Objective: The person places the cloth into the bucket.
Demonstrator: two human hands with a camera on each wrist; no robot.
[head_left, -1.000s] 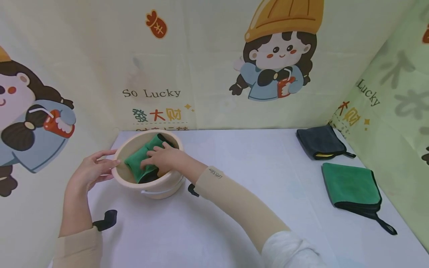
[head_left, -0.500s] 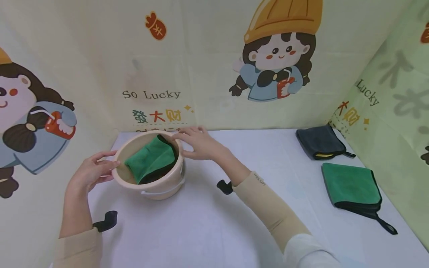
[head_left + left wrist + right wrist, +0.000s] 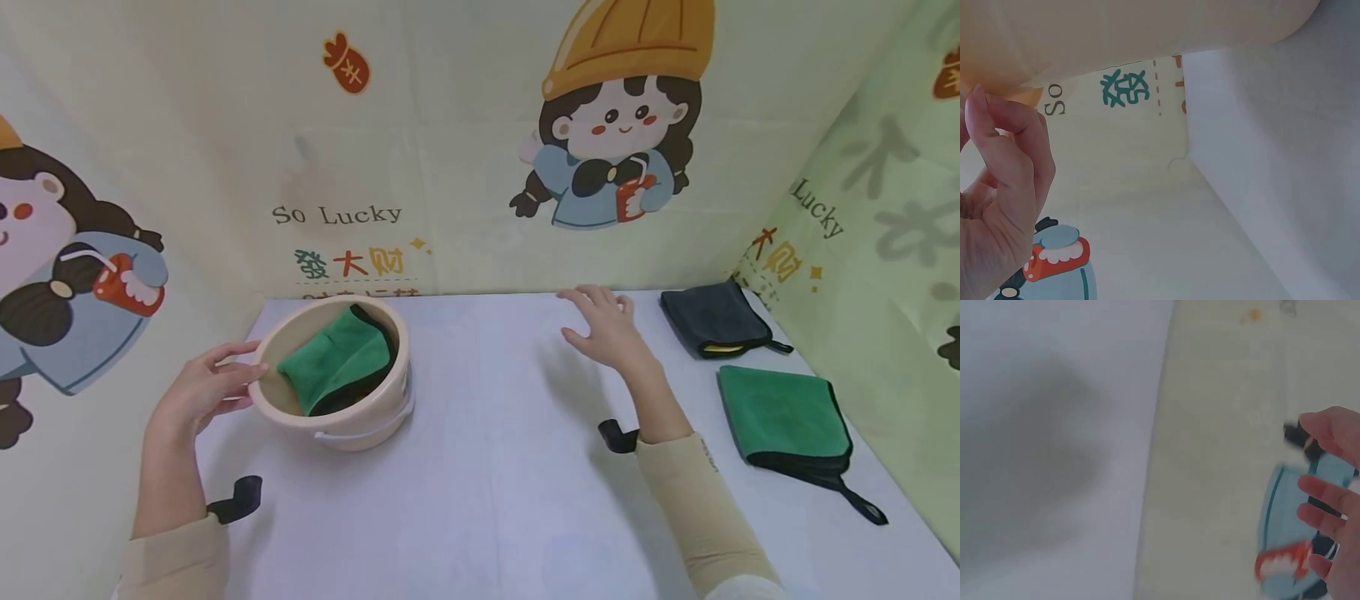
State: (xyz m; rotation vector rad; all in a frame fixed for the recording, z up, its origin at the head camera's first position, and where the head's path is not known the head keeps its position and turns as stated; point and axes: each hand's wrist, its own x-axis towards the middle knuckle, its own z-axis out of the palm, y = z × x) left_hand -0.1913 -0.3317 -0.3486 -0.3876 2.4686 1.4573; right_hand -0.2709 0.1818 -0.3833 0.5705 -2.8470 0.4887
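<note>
A cream bucket point(image 3: 378, 417) with a thin handle stands at the table's left, and inside it lies a green cloth point(image 3: 341, 354) with black edging. With thumb and fingers my left hand point(image 3: 206, 385) pinches the bucket's left rim; in the left wrist view the bucket wall point(image 3: 1116, 31) crosses the top. Over the table, right of the middle, my right hand point(image 3: 609, 329) holds nothing, its fingers spread and loosely bent. Nearest to it is a folded dark grey cloth point(image 3: 712, 317) with a yellow inside. In front of that cloth lies a folded green cloth point(image 3: 783, 412) with a black loop.
The white table point(image 3: 465, 500) ends at a printed cream backdrop point(image 3: 472, 167) behind and at a similar sheet point(image 3: 877, 275) on the right. Both forearms wear beige sleeves point(image 3: 176, 554) and black straps.
My right hand has let go of the green cloth inside the bucket, come out over its rim and moved right towards the folded cloths. The left hand stays at the rim.
</note>
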